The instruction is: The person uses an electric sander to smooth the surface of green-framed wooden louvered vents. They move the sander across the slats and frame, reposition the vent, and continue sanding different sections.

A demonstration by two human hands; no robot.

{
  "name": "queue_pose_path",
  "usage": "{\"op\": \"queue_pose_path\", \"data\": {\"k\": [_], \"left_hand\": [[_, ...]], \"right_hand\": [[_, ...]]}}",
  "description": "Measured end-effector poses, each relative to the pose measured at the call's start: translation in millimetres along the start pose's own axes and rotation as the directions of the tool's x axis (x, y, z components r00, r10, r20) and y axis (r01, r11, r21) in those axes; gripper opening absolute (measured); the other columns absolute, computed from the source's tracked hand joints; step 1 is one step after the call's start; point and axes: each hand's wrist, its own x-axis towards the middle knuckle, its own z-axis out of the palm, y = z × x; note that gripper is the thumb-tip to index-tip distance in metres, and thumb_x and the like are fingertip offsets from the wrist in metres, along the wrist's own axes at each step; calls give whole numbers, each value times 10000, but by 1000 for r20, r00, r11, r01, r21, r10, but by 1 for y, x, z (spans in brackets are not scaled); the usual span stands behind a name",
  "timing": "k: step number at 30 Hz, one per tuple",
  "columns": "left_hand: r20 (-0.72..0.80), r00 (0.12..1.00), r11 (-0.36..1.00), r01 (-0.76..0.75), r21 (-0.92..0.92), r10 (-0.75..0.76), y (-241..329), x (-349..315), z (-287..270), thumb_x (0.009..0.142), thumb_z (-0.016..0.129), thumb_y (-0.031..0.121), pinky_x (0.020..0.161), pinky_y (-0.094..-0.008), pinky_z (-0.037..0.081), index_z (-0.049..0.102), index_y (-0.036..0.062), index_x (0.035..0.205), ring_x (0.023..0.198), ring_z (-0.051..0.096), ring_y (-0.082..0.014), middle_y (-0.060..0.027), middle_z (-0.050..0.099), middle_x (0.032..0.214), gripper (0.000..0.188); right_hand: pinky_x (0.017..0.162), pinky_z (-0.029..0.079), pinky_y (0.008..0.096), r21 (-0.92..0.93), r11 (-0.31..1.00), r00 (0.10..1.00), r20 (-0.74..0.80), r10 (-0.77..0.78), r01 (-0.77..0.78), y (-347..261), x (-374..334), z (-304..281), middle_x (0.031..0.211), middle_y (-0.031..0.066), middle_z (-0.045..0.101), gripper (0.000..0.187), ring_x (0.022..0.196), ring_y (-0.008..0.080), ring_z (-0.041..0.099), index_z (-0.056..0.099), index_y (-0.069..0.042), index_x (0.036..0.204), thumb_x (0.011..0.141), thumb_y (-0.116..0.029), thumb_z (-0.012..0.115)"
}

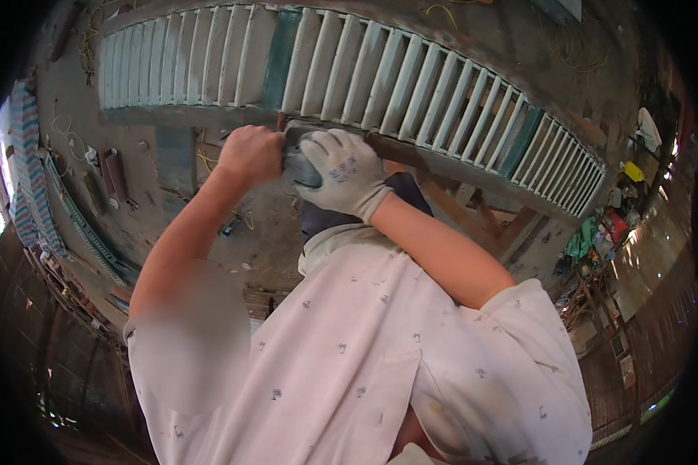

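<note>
My right hand point(341, 172), in a pale work glove with dark print on its back, is closed over a dark grey, blocky thing point(293, 155) whose kind I cannot make out. Bare and curled into a fist, my left hand point(253, 155) is up against the left side of that thing; its fingers are turned away, so what they grip is hidden. Both hands are at the near edge of a long slatted wooden frame point(442, 161), like a louvred shutter, lying crosswise before me. Its slats point(364, 70) are whitish, and worn teal crosspieces point(279, 58) divide them.
Another teal slatted piece point(85, 217) lies at the left, near a striped blue and red sheet point(31, 170). Brown blocks point(115, 174) and wires are scattered on the grey floor. Boards point(473, 213) lie below the frame; a green bag point(580, 239) and clutter sit at the right.
</note>
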Motion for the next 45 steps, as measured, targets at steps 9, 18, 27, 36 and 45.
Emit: {"op": "queue_pose_path", "data": {"k": [9,18,27,36,45], "left_hand": [[35,996,987,-82,-138,87,191,50,8,768,720,179,770,-456,660,824,89,812,833,819,-373,-199,807,855,144],[-130,974,932,-215,-293,184,289,78,30,751,738,153,741,-458,626,802,75,773,767,809,-361,-175,797,809,103],[-60,997,984,-58,-171,48,139,33,21,794,698,169,743,-473,620,797,105,822,780,805,-361,-172,796,822,122],[-74,995,998,60,-34,-63,-48,-17,1,734,780,232,804,-509,625,774,104,900,885,777,-384,-148,792,914,210],[10,1000,999,8,33,-8,-5,3,6,733,805,247,815,-512,607,770,105,891,881,761,-402,-164,782,889,216]], "right_hand": [[997,576,440,-96,995,1000,-3,29,-29,112,-134,-88,1240,56,695,666,1151,267,685,724,-167,1221,652,-473,885],[1016,575,475,-186,978,989,94,110,-91,171,-209,-143,1275,131,708,702,1191,348,688,730,-111,1227,643,-462,899],[1017,570,453,-61,998,999,27,31,-29,84,-98,-67,1237,107,708,680,1171,316,690,729,-116,1215,659,-475,884],[885,496,410,5,997,997,-13,-74,74,-24,39,32,1093,61,629,473,1044,254,632,680,-159,1089,791,-506,803],[883,495,431,62,995,981,-183,-63,76,11,-5,19,1081,61,647,497,1046,274,615,700,-154,1075,789,-547,804]]}}
